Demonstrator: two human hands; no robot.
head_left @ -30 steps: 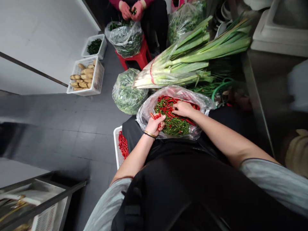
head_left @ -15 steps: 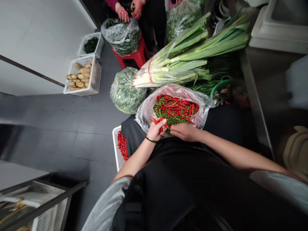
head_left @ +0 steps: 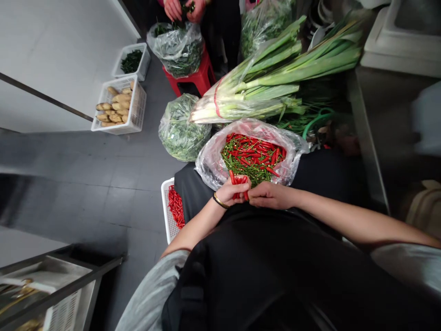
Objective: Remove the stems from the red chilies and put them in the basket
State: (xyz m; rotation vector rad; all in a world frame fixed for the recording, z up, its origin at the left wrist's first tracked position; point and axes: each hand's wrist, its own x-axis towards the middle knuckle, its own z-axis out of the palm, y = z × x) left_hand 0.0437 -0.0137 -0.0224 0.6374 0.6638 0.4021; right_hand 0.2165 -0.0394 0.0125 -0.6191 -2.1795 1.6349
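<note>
My left hand (head_left: 234, 191) is closed around several red chili peppers (head_left: 239, 180), their tips poking up past the fingers. Against it, my right hand (head_left: 270, 195) is closed in a pinch at the end of one of these peppers; its fingertips are partly hidden. Both hands are over the near edge of an open clear plastic bag (head_left: 209, 161) on my lap. Inside the bag lie loose red chili peppers (head_left: 257, 151) with green stems. Beside my left thigh, a white basket (head_left: 167, 216) holds a pile of red chili peppers (head_left: 176, 207).
Beyond the bag lie banded leeks (head_left: 248, 94) and a bag of greens (head_left: 184, 128). A person's hands (head_left: 184, 9) work above a bag on a red stool (head_left: 196, 82). Left are a basket of potato-like tubers (head_left: 117, 108) and a metal rack (head_left: 65, 276); a steel edge (head_left: 370, 147) runs along the right.
Both my hands have shifted slightly right and toward my body, off the chili heap. The peppers in my left hand now point more upright. The other person's hands have moved up a little.
</note>
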